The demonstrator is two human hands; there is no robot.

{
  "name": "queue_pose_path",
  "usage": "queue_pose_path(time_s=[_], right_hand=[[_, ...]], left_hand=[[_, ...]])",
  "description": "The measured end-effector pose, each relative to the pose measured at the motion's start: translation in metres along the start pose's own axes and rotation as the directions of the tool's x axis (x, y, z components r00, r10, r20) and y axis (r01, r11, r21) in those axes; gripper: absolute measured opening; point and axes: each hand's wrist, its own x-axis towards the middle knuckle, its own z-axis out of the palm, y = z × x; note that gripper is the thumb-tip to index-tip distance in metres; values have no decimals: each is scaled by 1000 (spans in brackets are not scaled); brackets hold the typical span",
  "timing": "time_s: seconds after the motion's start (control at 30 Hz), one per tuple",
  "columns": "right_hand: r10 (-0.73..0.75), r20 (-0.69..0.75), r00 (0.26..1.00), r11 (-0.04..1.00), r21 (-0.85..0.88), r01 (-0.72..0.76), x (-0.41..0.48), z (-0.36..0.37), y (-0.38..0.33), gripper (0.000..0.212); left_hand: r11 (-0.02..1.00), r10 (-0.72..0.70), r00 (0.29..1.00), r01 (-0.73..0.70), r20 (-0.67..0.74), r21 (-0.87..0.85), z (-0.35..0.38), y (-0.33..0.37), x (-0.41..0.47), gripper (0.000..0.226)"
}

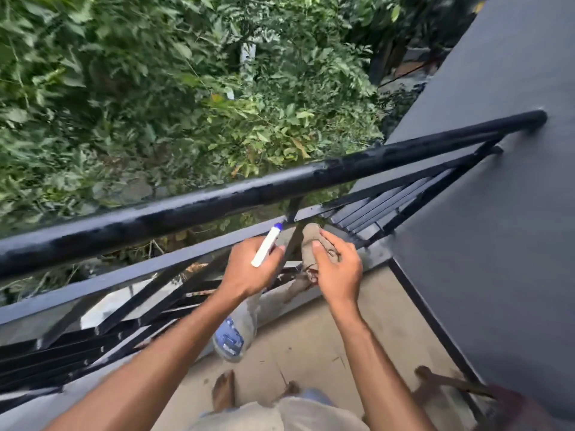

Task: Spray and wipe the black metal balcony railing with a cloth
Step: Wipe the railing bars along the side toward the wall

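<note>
The black railing runs across my view from lower left to the grey wall at right, and its round top rail looks streaked and glossy. Just under it my right hand holds a beige cloth beside a slanted bar, fingers curled round the fabric. Close beside it, my left hand grips a spray bottle by the neck, white nozzle pointing up toward the rail. Concrete floor below, green foliage beyond

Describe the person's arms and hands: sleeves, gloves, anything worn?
No gloves: the left hand and right hand are bare. The left forearm and right forearm are bare too, with no sleeve, watch or band in view. No rings show.
</note>
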Motion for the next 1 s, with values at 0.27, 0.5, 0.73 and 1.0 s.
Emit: queue_pose_path(time_s=[0.27, 0.5, 0.73, 1.0], right_hand=[[-113, 7, 994, 993, -21, 113, 19, -10, -13, 30], [-90, -82, 993, 991, 90, 97, 25, 18, -29, 36], [-40, -131, 991, 985, 161, 61, 26, 50, -36, 55], [-109, -199, 974, 994, -17, 108, 29, 66, -42, 12]], left_hand=[[996, 64, 998, -64, 8, -54, 3, 7, 8, 33], [996, 68, 998, -69, -16, -50, -2, 10, 6, 33], [994, 57, 998, -59, -22, -87, -16, 2, 2, 26], [994, 61, 998, -61, -5, -86, -20, -3, 6, 22]])
